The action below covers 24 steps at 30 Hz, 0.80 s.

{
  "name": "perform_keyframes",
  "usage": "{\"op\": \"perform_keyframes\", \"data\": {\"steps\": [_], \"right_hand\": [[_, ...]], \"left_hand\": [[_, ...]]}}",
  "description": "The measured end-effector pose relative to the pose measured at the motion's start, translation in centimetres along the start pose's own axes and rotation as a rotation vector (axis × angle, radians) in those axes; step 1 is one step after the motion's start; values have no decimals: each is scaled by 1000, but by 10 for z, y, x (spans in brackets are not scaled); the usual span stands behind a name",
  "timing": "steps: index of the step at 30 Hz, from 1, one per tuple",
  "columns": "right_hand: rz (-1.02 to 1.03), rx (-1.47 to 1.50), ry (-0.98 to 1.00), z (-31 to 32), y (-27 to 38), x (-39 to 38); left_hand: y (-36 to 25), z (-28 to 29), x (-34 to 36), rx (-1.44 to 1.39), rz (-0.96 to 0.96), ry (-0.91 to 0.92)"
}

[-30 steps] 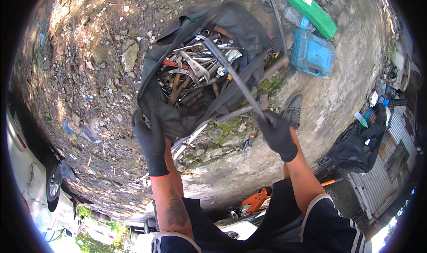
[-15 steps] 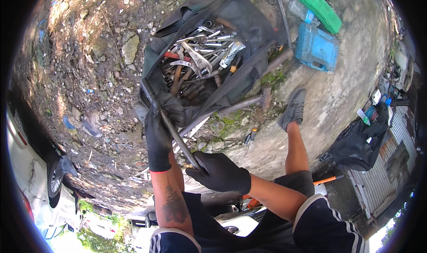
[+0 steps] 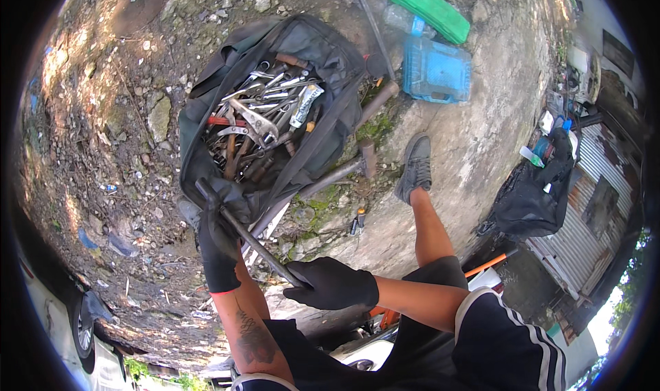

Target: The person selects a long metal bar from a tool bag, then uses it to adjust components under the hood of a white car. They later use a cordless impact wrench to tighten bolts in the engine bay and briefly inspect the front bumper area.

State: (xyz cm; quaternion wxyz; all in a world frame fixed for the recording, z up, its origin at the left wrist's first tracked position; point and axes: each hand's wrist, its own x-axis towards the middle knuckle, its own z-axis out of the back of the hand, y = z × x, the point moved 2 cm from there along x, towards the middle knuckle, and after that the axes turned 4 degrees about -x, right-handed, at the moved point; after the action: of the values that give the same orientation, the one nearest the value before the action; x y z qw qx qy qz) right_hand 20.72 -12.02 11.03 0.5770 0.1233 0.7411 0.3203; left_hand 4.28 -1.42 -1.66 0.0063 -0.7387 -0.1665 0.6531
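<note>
My right hand (image 3: 323, 283), in a black glove, grips the lower end of a long dark metal bar (image 3: 265, 247). My left hand (image 3: 218, 243), also gloved, is wrapped round the bar nearer its upper end, which lies over the near rim of an open dark tool bag (image 3: 316, 54). The bag holds several loose wrenches (image 3: 265, 95), pliers, a white tube (image 3: 306, 106) and other metal tools. A hammer (image 3: 364, 159) lies along the bag's right side, and two small screwdrivers (image 3: 357, 220) rest on the concrete beside my foot.
A green case (image 3: 430, 9), a blue case (image 3: 436, 71) and a long rod (image 3: 371, 27) lie beyond the bag on the right. A black bag (image 3: 529, 198) lies by corrugated sheet (image 3: 595, 205) at right. A vehicle wheel (image 3: 84, 326) is at lower left.
My right hand has moved down and left, swinging the bar's top out from over the tools to the bag's near-left rim, where my left hand has closed round it. The view has shifted.
</note>
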Motion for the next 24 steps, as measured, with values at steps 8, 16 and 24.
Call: {"op": "perform_keyframes", "data": {"steps": [8, 16, 24], "right_hand": [[66, -151, 91, 68, -28, 18], [-59, -673, -662, 316, -170, 17], [-350, -1298, -995, 592, -208, 23]], "left_hand": [[8, -26, -6, 206, -76, 75], [41, -16, 18, 116, -140, 137], [74, -75, 1, 96, -34, 157]]}}
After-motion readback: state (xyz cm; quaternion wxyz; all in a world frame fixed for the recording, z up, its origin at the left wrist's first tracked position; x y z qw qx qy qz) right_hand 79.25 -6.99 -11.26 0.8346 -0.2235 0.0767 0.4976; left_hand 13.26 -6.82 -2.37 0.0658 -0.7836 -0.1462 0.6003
